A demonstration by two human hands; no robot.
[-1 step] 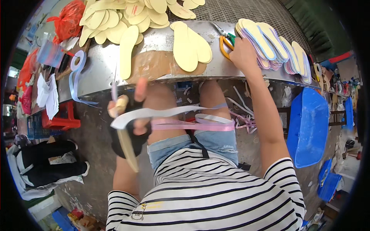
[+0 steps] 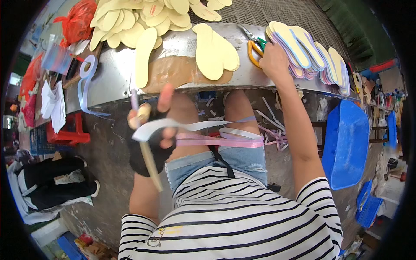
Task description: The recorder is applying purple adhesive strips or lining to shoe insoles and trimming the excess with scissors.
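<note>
My left hand (image 2: 151,138), in a black fingerless glove, is closed around a pale yellow insole (image 2: 150,167) that I see nearly edge-on. A whitish ribbon (image 2: 186,125) trails from this hand to the right across my thighs. At the table's front edge, my right hand (image 2: 274,62) is closed on the handles of the scissors (image 2: 254,53), orange and green, their blades pointing away; its fingertips are partly hidden. Just right of it lie stacks of insoles (image 2: 292,43) with blue and purple edges. Two overlapping plain insoles (image 2: 209,54) and a single insole (image 2: 145,56) lie left of the scissors.
A big heap of insoles (image 2: 143,17) covers the far left of the metal table (image 2: 108,89). A ribbon roll (image 2: 88,67) stands left. Pink ribbon (image 2: 242,142) lies over my lap. A blue tub (image 2: 346,145) is on the right, a red stool (image 2: 69,133) on the left.
My left hand has shifted slightly to the right, carrying the insole and the whitish ribbon along. My right hand stays at the scissors.
</note>
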